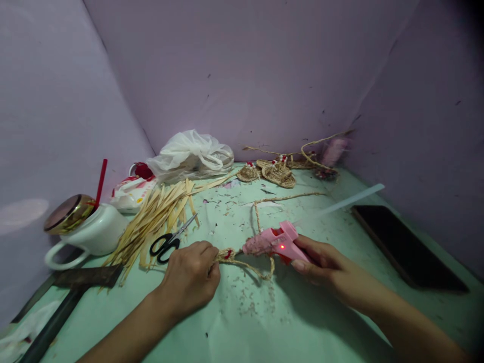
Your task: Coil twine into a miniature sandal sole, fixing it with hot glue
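My right hand [321, 259] grips a pink glue gun [278, 242] by its handle. A small red light glows on its side, and a long translucent glue stick [340, 202] juts from its back. Its nozzle points left, close to a small braided straw piece [227, 254] with dark red bits. Fingers closed, my left hand [192, 272] pinches that braided piece; part of it is hidden by the fingers. From it a twisted straw cord [253, 269] loops to the right under the gun. Another stretch of cord [287, 197] lies behind the gun.
Black-handled scissors [165, 248], pale straw strips [159, 217], a white mug [100, 234] and a hammer [71, 297] lie leftward. A white plastic bag [192, 156] and woven straw pieces with red and white beads [278, 174] are at the back. A phone [408, 247] rests right.
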Tool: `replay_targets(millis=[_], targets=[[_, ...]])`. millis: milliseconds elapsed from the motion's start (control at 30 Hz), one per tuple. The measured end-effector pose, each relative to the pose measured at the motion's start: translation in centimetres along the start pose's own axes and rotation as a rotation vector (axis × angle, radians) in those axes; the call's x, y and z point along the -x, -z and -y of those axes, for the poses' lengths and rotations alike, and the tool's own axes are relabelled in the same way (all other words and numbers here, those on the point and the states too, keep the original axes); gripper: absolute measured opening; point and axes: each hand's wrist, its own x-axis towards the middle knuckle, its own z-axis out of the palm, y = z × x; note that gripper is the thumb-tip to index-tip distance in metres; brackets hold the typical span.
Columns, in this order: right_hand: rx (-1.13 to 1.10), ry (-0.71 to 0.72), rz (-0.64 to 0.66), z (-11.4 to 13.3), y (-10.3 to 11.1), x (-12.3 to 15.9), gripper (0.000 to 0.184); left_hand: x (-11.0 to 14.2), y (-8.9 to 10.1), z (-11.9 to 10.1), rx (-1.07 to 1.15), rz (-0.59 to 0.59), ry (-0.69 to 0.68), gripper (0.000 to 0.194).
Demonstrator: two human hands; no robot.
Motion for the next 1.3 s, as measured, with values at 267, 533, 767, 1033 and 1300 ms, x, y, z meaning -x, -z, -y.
replay_targets(millis=[267,533,767,1033,1300], targets=[[0.024,0.008,-0.012,0.25,0.04,0.10,0.039,-0.05,0.12,-0.13,-0.008,-0.052,-0.034,0.018],[-0.037,0.015,0.011,0.39,-0.02,0.04,0.038,-0.09,0.16,-0.15,0.001,-0.069,-0.045,0.017],[-0.040,-0.004,-0.014,0.45,-0.07,0.00,0.039,0.09,-0.17,0.02,-0.010,-0.103,-0.081,0.017],[-0.031,0.003,-0.024,0.19,0.04,-0.02,0.033,0.08,-0.39,0.15,-0.032,-0.193,-0.167,0.016],[-0.020,-0.009,-0.024,-0.07,0.04,-0.09,0.029,0.04,-0.11,-0.09,-0.074,-0.229,-0.241,0.014]])
